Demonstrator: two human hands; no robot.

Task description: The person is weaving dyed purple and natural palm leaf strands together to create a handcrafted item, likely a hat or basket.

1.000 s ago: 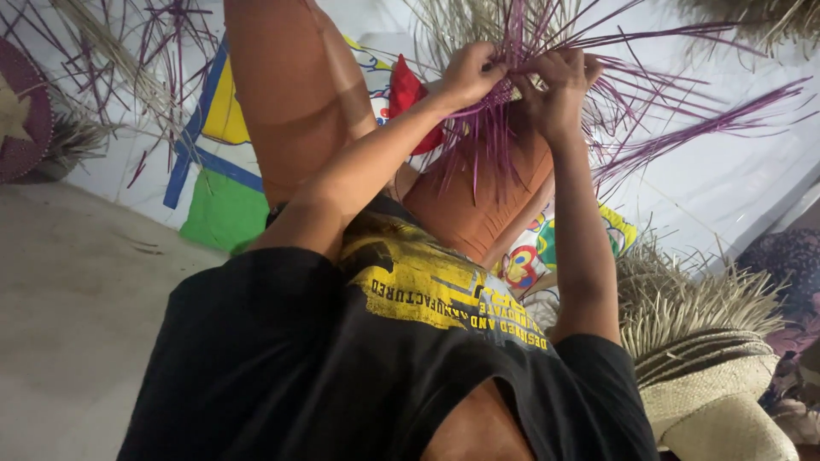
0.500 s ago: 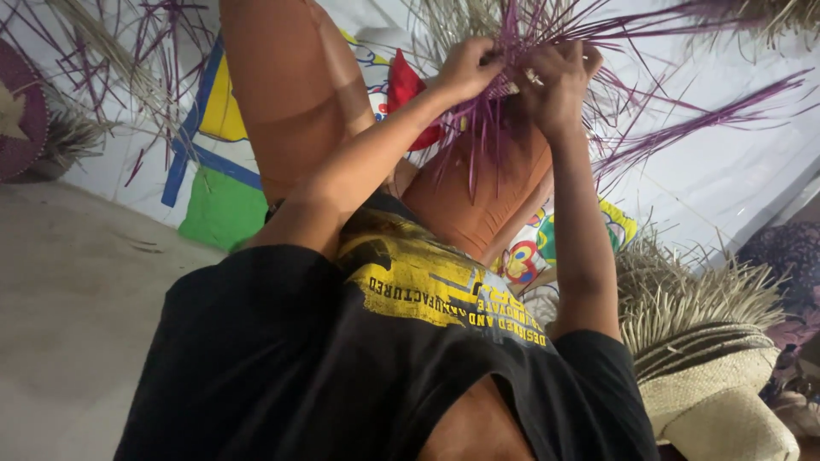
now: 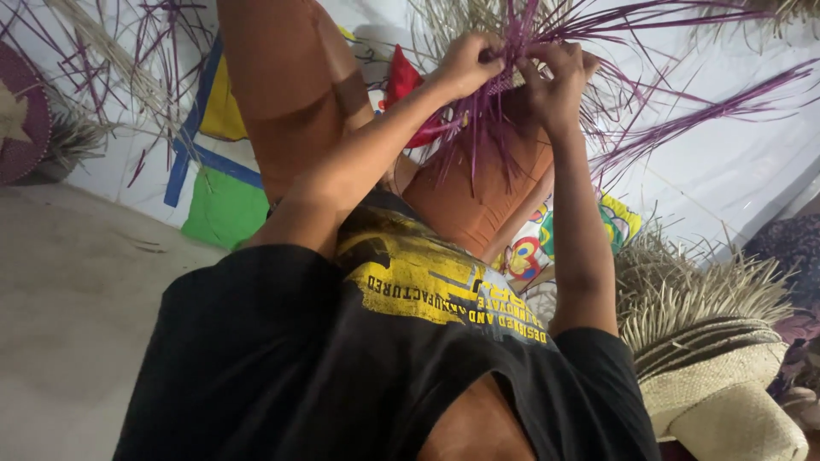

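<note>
My left hand [image 3: 465,64] and right hand [image 3: 555,77] are both pinched onto purple strands [image 3: 521,43] at a small woven patch resting on my raised knee [image 3: 483,183]. I judge the weave barely begun: the patch is small, and long loose ends fan out all round. Beneath me lies a bright printed mat [image 3: 213,171] on pale floor [image 3: 68,282], with straw hats [image 3: 717,376] stacked beside my right arm.

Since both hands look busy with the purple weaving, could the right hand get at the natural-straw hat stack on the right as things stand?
Probably yes. The right hand pinches the purple strands, but the straw hat stack lies open beside that arm; it must let go first.
</note>
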